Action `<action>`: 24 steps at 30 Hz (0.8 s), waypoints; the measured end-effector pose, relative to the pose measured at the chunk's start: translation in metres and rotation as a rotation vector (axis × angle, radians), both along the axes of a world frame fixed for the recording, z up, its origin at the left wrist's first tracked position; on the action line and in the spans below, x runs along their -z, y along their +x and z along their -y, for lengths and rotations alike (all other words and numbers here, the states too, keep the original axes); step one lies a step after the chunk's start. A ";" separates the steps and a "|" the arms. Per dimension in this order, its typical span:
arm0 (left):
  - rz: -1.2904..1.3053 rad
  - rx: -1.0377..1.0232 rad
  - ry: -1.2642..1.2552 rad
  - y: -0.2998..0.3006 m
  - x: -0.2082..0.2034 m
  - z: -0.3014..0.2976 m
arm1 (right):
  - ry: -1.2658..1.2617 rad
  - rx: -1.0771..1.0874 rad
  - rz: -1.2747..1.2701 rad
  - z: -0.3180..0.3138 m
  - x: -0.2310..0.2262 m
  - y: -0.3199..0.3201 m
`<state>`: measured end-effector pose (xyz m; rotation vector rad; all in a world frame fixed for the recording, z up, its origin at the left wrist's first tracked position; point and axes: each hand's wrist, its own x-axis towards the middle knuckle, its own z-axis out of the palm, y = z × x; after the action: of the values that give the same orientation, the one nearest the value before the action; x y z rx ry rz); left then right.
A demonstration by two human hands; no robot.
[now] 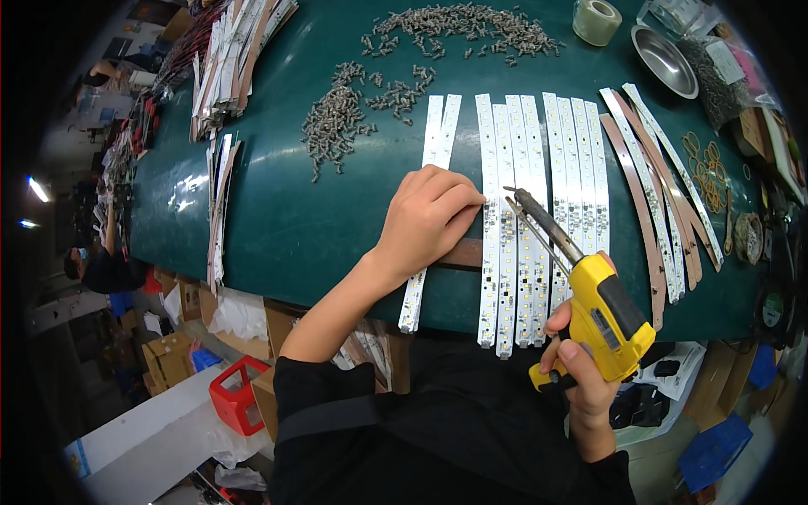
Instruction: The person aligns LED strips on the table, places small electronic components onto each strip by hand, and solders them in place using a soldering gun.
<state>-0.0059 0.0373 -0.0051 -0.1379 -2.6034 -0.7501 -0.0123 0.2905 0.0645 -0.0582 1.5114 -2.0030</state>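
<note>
My right hand [587,380] is wrapped round the grip of a yellow soldering gun [610,316]. Its dark tip points up and left, over a row of white LED strips [503,278] lying side by side. At the left edge of that row, my left hand [431,210] has its thumb and forefinger pinched together. Whatever sits between those fingertips is too small to make out. Two more white strips [433,135] run beneath this hand, partly hidden by it. A brown bar [463,254] shows under the row, beside my left wrist.
Small metal connector-like pieces [332,118] lie in piles on the green table [278,227]. Stacked strips [231,59] stand at the far left; loose strips [652,202] lie right. A metal dish [665,61], a tape roll [597,21] and rubber bands [707,172] are at the right.
</note>
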 end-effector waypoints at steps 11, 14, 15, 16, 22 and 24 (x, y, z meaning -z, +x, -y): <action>0.064 -0.035 0.068 0.013 -0.008 -0.003 | -0.441 0.130 0.254 0.030 0.017 0.002; 0.044 -0.033 0.062 0.013 -0.007 -0.002 | -0.445 0.187 0.226 0.041 0.028 0.002; 0.040 -0.025 0.052 0.013 -0.006 -0.002 | -0.449 0.207 0.217 0.043 0.031 0.003; 0.039 -0.019 0.050 0.013 -0.006 -0.001 | -0.470 0.208 0.214 0.043 0.033 0.003; 0.150 0.002 0.135 0.012 -0.006 0.004 | -0.464 0.202 0.167 0.040 0.036 0.007; 0.167 0.000 0.127 0.011 -0.006 0.004 | -0.471 0.200 0.159 0.041 0.037 0.008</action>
<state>0.0056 0.0331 0.0013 -0.0385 -2.7009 -0.9623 -0.0047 0.2497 0.0274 0.0610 0.9550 -2.4242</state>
